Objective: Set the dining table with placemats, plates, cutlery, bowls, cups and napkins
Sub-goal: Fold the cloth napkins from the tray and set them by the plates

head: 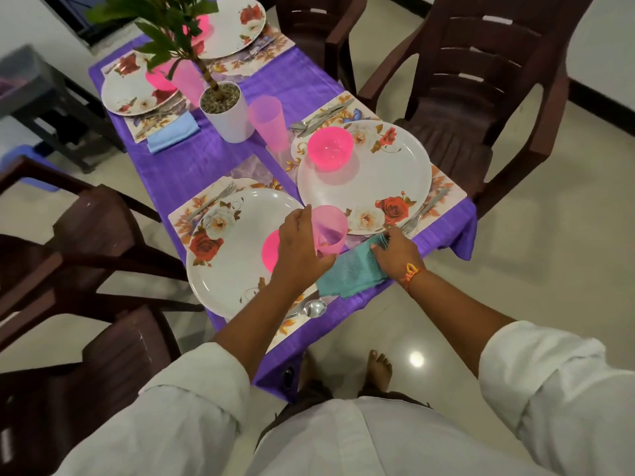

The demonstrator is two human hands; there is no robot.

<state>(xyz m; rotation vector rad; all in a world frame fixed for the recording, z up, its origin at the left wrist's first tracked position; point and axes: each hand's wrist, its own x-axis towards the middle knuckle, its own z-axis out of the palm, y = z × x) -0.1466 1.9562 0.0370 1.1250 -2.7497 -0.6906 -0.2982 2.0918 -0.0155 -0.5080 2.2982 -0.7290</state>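
My left hand (pixel 300 243) grips a translucent pink cup (pixel 330 228) between the two near plates. A folded teal napkin (pixel 350 273) lies at the table's near edge, and my right hand (pixel 395 250) pinches its far end. The near-left floral plate (pixel 237 252) holds a pink bowl (pixel 271 250), partly hidden by my left hand. On the near-right plate (pixel 374 180) stands another pink bowl (pixel 330 147). A spoon (pixel 314 308) lies by my left forearm, and a fork (pixel 424 211) sits right of the near-right plate.
A potted plant (pixel 225 109) stands mid-table beside a second pink cup (pixel 268 121). Two far settings carry plates, bowls and a blue napkin (pixel 173 134). Brown plastic chairs (pixel 481 97) surround the purple-clothed table (pixel 309 73).
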